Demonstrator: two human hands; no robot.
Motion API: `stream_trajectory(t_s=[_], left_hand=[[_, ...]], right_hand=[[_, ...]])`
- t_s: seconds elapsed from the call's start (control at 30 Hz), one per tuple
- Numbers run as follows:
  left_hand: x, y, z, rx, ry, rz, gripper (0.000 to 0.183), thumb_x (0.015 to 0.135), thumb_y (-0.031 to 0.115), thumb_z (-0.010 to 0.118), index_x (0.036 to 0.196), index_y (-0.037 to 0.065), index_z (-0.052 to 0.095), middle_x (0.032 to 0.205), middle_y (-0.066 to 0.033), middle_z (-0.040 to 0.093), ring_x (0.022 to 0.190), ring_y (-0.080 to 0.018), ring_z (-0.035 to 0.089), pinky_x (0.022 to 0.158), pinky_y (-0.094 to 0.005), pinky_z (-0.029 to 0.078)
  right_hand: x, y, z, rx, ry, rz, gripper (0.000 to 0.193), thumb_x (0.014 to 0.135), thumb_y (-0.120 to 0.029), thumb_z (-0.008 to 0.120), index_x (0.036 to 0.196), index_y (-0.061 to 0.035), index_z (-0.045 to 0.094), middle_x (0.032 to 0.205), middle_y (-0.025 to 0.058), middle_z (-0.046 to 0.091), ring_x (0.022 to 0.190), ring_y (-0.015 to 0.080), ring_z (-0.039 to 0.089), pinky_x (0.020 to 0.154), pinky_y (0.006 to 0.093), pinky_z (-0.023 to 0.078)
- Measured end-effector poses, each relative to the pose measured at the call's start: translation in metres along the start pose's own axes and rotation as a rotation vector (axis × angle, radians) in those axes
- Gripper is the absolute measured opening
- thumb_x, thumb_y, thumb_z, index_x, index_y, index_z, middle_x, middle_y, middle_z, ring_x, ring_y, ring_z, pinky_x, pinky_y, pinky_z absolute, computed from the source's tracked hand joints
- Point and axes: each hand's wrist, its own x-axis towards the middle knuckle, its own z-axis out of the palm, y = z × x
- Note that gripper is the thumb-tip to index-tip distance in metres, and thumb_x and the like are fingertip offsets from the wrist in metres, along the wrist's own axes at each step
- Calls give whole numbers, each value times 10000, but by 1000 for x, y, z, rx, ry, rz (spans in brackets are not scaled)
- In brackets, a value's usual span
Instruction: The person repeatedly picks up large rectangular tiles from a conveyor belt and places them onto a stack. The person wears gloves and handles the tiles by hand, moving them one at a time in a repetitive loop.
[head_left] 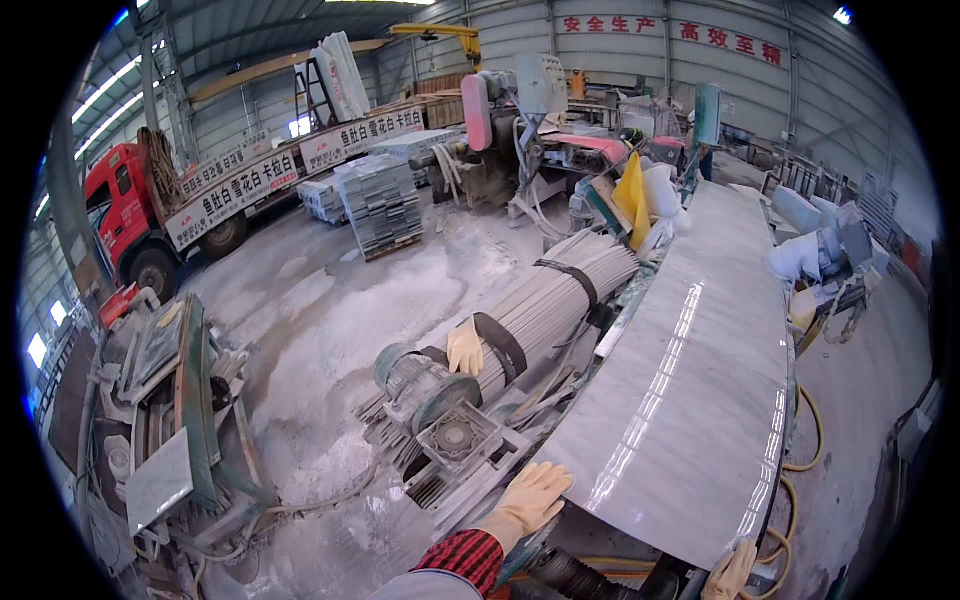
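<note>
Long bench (600,533), one glossy pale grey slab (690,380) flat atop

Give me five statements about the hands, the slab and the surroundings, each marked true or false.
1. The left hand and right hand both wear pale gloves. True.
2. The pale slab shows bright reflections. True.
3. The left hand is at the slab's far end. False; it is at the near-left corner.
4. A strapped bundle of strips lies left of the slab. True.
5. The vehicle at upper left is blue. False; the truck cab there is red.
</note>
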Motion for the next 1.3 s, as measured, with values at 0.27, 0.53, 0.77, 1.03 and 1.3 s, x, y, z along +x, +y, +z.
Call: stream_trajectory(t_s=[0.27,0.53,0.77,1.03,1.3], left_hand=[[33,-18,18,-44,-39,10,461,983,271,638,1398,84,561,1367,-143,598,1286,-332,562,1160,-489,377],[33,-11,12,-42,-3,34,452,994,277,631,1394,81,559,1429,-168,553,1345,-357,514,1181,-488,366],[37,-7,4,-54,68,46,418,971,267,652,1342,90,578,1409,-147,566,1319,-339,524,1150,-473,385],[33,-8,7,-40,18,50,426,990,280,631,1365,85,578,1426,-187,569,1329,-371,525,1159,-488,383],[29,-8,1,-22,-4,61,451,987,281,640,1376,60,588,1442,-204,571,1347,-381,521,1158,-498,387]], right_hand=[[2,13,6,-33,50,-77,490,1100,-249,509,1458,83,547,1481,353,529,1403,506,470,1216,528,349],[-4,10,-1,-28,-38,-42,482,1081,-218,523,1491,35,538,1486,351,513,1393,514,465,1197,525,365],[-11,52,31,-115,9,2,450,1056,-130,496,1432,114,539,1480,375,524,1411,541,464,1219,565,343],[-16,75,40,-89,107,-71,346,959,-55,577,1265,100,621,1348,350,603,1245,559,555,1124,596,415],[-11,33,21,-127,77,-49,402,984,-53,546,1355,96,587,1428,347,569,1339,554,511,1172,584,376]])
